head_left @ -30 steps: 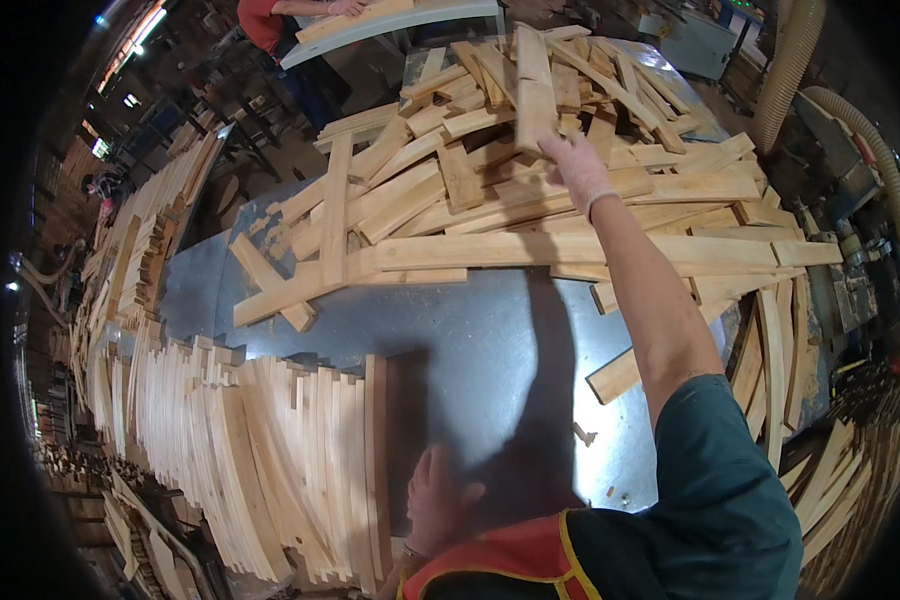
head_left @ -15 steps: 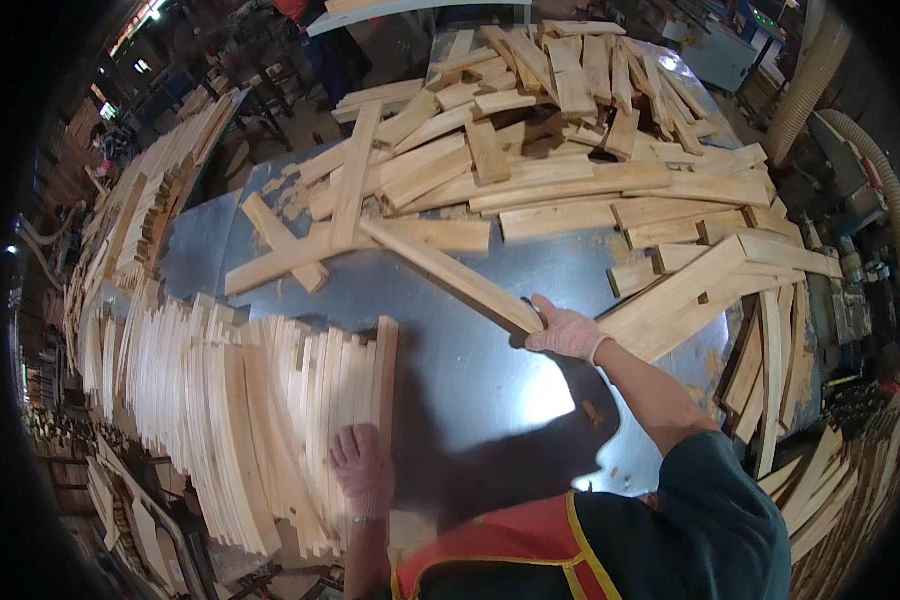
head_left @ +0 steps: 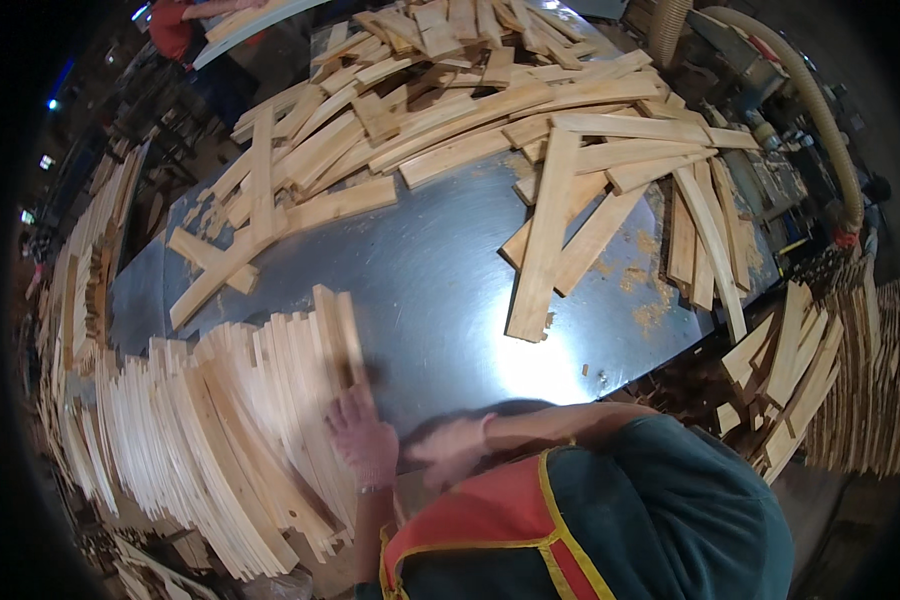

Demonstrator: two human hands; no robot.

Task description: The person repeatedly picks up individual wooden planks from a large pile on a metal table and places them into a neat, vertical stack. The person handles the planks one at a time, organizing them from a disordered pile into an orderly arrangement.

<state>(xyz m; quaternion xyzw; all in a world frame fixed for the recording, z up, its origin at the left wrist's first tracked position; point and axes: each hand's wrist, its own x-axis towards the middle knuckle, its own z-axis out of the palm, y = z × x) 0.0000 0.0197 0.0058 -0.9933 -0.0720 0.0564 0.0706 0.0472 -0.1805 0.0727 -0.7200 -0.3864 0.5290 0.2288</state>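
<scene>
My left hand (head_left: 362,440) lies flat against the near end of the last pale wooden slat (head_left: 338,335) in a long row of slats (head_left: 210,430) standing on edge along the left of a sheet-metal table (head_left: 440,290). Its fingers are spread and it grips nothing. My right hand (head_left: 448,450) is blurred with motion, low in front of my chest and just right of the left hand. No slat shows in it. A big loose heap of slats (head_left: 450,120) covers the far half of the table.
Loose slats (head_left: 550,235) lie crossed at the table's right, with sawdust beside them. More stacked slats (head_left: 860,380) stand off the right edge. A ribbed dust hose (head_left: 820,110) curves at the far right. A person in a red top (head_left: 175,25) stands at the far left.
My right hand brought a slat from the heap to the near side; that slat now stands at the end of the row. Both hands have come together at the row's near end.
</scene>
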